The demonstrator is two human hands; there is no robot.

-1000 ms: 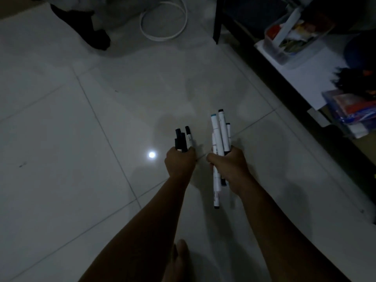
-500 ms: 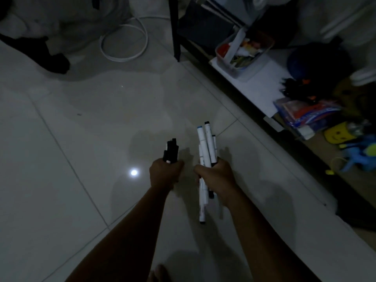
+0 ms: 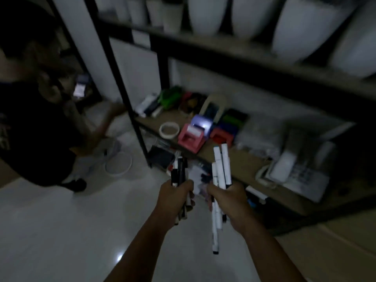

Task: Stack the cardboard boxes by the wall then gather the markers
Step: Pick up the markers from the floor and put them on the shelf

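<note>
We see a glossy tiled floor (image 3: 50, 231) near us, throwing back a small bright glare. The white markers (image 3: 220, 169) and the dark markers (image 3: 179, 171) look like smooth plastic. On the far right, the rack's frame (image 3: 126, 94) looks like matt black metal, its lower shelf (image 3: 223, 157) like dull brown board, with shiny plastic tape dispensers (image 3: 191, 137) on it.
</note>
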